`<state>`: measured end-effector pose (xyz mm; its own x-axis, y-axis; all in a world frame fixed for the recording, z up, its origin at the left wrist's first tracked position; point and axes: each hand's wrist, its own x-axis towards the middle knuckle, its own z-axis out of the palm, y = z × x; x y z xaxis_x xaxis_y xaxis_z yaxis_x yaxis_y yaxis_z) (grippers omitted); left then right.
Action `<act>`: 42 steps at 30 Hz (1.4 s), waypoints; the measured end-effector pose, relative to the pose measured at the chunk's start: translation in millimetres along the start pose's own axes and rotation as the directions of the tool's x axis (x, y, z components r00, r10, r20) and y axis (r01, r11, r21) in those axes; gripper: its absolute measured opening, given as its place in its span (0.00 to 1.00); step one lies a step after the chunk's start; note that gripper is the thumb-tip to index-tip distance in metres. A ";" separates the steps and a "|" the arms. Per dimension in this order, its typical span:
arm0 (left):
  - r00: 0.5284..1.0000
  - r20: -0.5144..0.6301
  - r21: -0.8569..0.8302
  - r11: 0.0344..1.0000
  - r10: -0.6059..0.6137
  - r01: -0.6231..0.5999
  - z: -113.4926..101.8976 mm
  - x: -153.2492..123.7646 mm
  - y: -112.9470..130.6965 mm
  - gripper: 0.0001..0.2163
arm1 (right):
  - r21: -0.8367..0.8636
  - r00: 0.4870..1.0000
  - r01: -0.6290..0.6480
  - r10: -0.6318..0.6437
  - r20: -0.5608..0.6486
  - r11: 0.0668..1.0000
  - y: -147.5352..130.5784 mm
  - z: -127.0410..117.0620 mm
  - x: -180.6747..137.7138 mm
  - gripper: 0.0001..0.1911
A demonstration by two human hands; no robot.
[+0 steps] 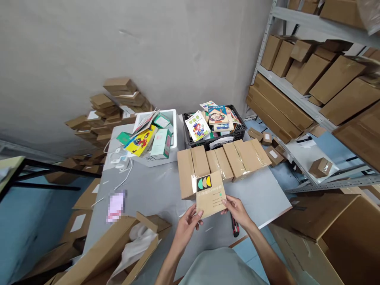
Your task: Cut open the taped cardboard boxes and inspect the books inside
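Note:
Both my hands hold a tan book [210, 198] with green, tan and yellow half-round shapes on its cover. My left hand [189, 221] pinches its lower left corner, thumb on top. At the right edge, my right hand [234, 209] grips it the same way. Just beyond the book stand several taped cardboard boxes [219, 158] in a row. A red and black box cutter [235, 225] lies on the grey table [142, 190], close to my right hand and partly hidden by it.
A white foam box [175, 134] and a black crate [244, 128], both full of books, stand at the back. An open carton [103, 249] with white packing is at front left. Shelves [297, 87] of boxes rise on the right; a large open carton [308, 237] sits below.

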<state>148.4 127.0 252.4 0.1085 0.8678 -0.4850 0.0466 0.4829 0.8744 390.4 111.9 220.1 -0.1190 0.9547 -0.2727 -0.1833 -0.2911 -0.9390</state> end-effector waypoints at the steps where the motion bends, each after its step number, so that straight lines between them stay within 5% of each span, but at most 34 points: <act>1: 1.000 -0.003 -0.007 1.000 -0.001 0.001 2.2 0.0 1.1 0.43 | -0.001 1.000 0.000 0.000 -0.002 1.000 -3.1 -1.7 0.1 0.36; 8: 0.998 0.021 -0.005 0.998 0.058 -0.058 12.2 11.5 6.0 0.46 | 0.037 1.000 0.022 -0.022 -0.004 0.999 -22.8 -9.0 -4.9 0.33; 17: 0.956 0.232 0.025 0.981 0.182 -0.193 26.5 33.6 38.2 0.40 | 0.136 0.986 0.067 -0.044 -0.162 0.989 -39.8 -26.6 -0.1 0.31; 21: 0.907 0.270 0.009 0.942 0.322 -0.336 38.8 70.6 86.7 0.38 | 0.102 0.970 0.184 -0.163 -0.183 0.978 -82.1 -43.6 42.3 0.32; 26: 0.822 0.221 0.004 0.842 0.525 -0.539 61.0 146.7 186.6 0.38 | 0.108 0.902 0.395 -0.363 -0.233 0.912 -170.1 -61.1 139.4 0.32; 29: 0.822 0.052 0.056 0.820 0.567 -0.570 73.7 184.8 240.3 0.38 | 0.209 0.896 0.413 -0.355 -0.267 0.886 -208.4 -69.6 196.2 0.29; 31: 0.819 -0.076 0.117 0.821 0.569 -0.559 76.7 196.0 249.0 0.37 | 0.284 0.908 0.357 -0.260 -0.328 0.890 -209.1 -74.1 217.3 0.25; 34: 0.809 -0.079 0.167 0.808 0.582 -0.565 67.6 183.3 202.2 0.33 | 0.314 0.929 0.264 -0.152 -0.339 0.912 -165.7 -75.9 209.8 0.22; 38: 0.893 0.060 0.173 0.877 0.446 -0.449 37.0 118.2 64.6 0.34 | 0.326 0.958 0.084 0.013 -0.287 0.942 -61.5 -67.1 140.8 0.23; 42: 0.980 0.002 0.172 0.965 0.201 -0.198 5.9 39.2 -58.4 0.33 | 0.383 0.962 -0.122 0.204 -0.181 0.916 35.7 -50.1 65.1 0.31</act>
<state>155.7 132.1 182.5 0.1180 0.9467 -0.2996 0.1941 0.2739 0.9420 425.0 166.8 158.3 0.0246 0.8704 -0.4917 -0.5273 -0.4066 -0.7461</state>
